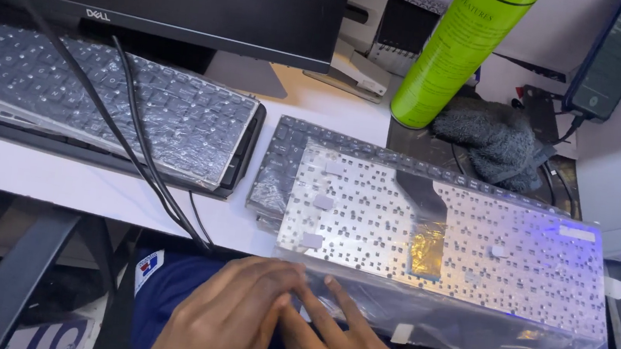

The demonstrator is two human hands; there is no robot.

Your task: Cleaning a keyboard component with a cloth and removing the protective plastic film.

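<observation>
Both hands meet at the near edge of the bagged keyboard part (443,244) lying on the desk (53,176), left hand (232,318) and right hand (342,342) pinching the loose plastic, best worked slowly so the film doesn't tear.

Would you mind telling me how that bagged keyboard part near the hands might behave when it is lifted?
The keyboard part looks thin and flat, so it probably flexes if lifted by one end. Its clear plastic bag looks glossy and loose, so it may slip. It overhangs the desk edge, so it might tip.
</observation>
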